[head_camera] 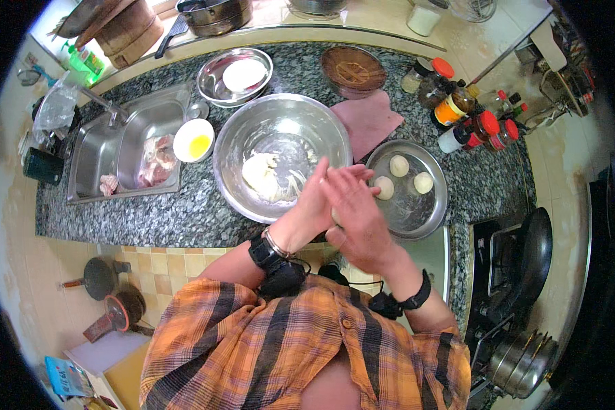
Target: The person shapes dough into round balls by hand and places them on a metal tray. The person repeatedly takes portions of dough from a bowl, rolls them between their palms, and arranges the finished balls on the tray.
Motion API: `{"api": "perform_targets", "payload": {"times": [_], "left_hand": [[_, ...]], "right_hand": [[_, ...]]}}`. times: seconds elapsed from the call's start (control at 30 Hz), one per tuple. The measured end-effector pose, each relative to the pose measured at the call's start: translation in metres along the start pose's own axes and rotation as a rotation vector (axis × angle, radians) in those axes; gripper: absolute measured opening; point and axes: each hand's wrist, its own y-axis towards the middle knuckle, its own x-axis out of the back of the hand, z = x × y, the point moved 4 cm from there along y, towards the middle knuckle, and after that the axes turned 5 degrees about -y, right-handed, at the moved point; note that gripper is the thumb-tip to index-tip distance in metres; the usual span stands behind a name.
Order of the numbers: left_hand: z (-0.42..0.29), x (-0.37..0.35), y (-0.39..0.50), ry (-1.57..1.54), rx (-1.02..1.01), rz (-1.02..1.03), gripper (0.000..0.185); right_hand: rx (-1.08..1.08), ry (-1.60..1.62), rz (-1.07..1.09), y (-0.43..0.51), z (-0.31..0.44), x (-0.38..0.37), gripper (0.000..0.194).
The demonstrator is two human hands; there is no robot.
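Observation:
My left hand (313, 197) and my right hand (360, 220) are pressed palm to palm in front of the large steel bowl (225, 179). Between them shows a pale edge of a piece of dough (335, 217); the palms hide most of it. Inside the bowl lies a lump of dough (260, 174) with loose scraps, and flour smears coat the metal. Just right of my hands, a round steel plate (407, 225) carries three dough balls (400, 166). The nearest ball sits close to my right fingertips.
Left of the bowl are a small white bowl of yellow liquid (187, 138) and a double sink (95, 154) with raw meat (159, 159). A pink cloth (369, 123), a brown woven-looking lid (353, 69) and several seasoning bottles (453, 107) stand behind. A wok (535, 261) is at right.

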Motion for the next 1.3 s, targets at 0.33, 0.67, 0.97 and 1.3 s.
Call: {"api": "perform_targets", "payload": {"times": [0.33,0.67,0.97,1.3], "left_hand": [[0.009,0.003,0.005,-0.062,-0.036,0.000,0.054],[0.012,-0.008,-0.004,0.035,0.044,0.053,0.064],[0.020,-0.013,0.000,0.065,0.106,0.024,0.066],[0.008,-0.007,-0.001,0.030,0.046,0.003,0.069]], "right_hand": [[0.001,-0.027,-0.147,-0.012,-0.020,-0.008,0.052],[-0.413,0.046,-0.038,-0.004,-0.027,0.008,0.062],[-0.323,0.108,-0.111,0.001,-0.041,0.004,0.051],[-0.297,0.097,-0.053,-0.004,-0.047,-0.005,0.058]]}}
